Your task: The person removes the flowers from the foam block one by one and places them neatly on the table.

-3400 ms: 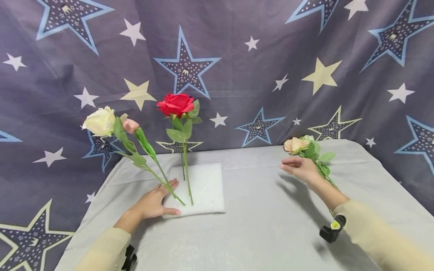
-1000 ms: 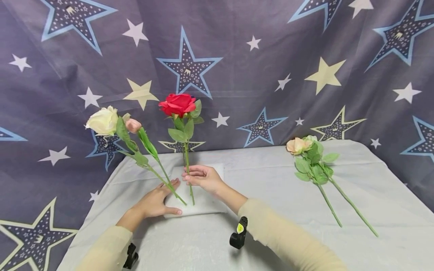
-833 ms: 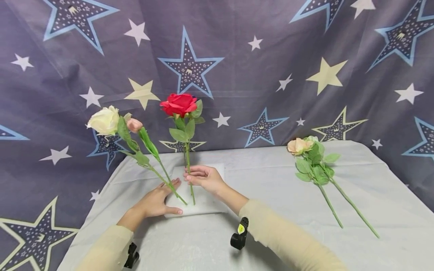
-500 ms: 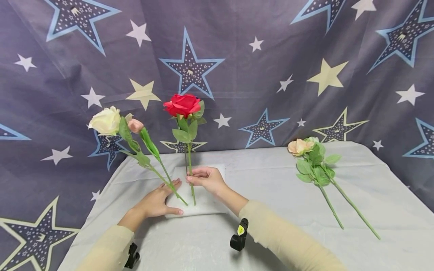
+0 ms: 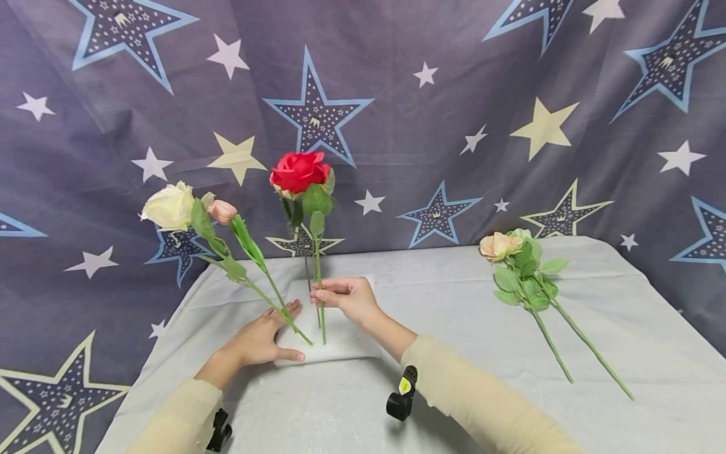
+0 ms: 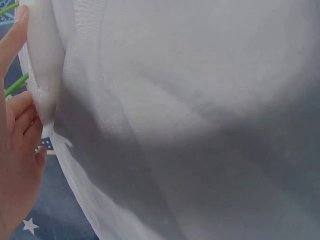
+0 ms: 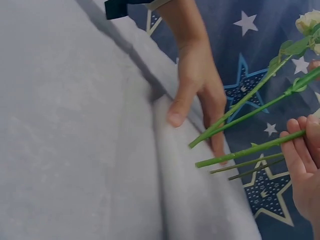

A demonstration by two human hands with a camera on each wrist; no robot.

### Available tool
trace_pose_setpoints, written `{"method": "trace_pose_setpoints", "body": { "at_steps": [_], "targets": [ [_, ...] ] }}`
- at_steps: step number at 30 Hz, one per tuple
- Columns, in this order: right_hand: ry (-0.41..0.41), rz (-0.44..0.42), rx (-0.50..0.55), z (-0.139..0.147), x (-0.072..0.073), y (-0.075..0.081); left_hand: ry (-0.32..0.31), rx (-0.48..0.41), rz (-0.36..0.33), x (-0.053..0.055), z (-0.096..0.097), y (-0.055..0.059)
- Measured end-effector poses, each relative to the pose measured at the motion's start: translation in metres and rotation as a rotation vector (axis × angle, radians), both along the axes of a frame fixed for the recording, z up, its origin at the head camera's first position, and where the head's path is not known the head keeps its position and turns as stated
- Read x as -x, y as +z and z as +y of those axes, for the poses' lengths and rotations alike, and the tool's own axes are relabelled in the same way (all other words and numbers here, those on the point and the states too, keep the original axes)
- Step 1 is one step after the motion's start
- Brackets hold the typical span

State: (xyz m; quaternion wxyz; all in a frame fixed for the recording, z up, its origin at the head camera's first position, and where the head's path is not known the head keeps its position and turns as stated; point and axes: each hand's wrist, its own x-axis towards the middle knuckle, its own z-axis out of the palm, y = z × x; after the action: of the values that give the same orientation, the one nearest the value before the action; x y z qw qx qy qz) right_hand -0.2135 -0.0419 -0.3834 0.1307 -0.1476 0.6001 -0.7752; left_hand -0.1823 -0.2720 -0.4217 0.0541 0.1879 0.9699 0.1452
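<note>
My left hand (image 5: 258, 337) lies with spread fingers on the left side of a white foam block (image 5: 348, 343), thumb along its front edge. My right hand (image 5: 350, 299) pinches the lower green stem of an upright red rose (image 5: 300, 172), thumb and fingers closed on it above the foam. Thinner stems stand close behind that stem, their flower heads mostly hidden by the red bloom. A cream rose (image 5: 168, 207) and a pink tulip (image 5: 222, 212) lean left from the foam, their stems crossing beside my left fingers. The right wrist view shows the gripped stem (image 7: 250, 149) meeting the foam.
A peach rose (image 5: 498, 246) and a paler, partly hidden flower (image 5: 522, 233) lie on the table at the right, long stems pointing toward the front. A grey-white cloth (image 5: 454, 353) covers the table. Behind hangs a dark curtain (image 5: 391, 63) printed with stars.
My right hand has come from the flowers at the right to the red rose's stem. The red bloom and its leaves have turned about the stem. My left hand stays on the foam.
</note>
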Motion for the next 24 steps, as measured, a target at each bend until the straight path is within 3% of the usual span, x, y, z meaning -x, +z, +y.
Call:
{"method": "trace_pose_setpoints", "body": {
  "at_steps": [9,16,24],
  "targets": [
    [-0.035,0.042,0.017,0.015,0.001,0.013,0.006,-0.007,-0.001,-0.001,-0.001,-0.002],
    [0.001,0.136,-0.078,0.04,-0.004,0.009,-0.004,-0.002,0.024,-0.003,-0.002,-0.003],
    [-0.02,0.136,-0.14,0.078,-0.01,0.002,-0.011,0.007,0.019,-0.004,-0.001,-0.002]
  ]
}}
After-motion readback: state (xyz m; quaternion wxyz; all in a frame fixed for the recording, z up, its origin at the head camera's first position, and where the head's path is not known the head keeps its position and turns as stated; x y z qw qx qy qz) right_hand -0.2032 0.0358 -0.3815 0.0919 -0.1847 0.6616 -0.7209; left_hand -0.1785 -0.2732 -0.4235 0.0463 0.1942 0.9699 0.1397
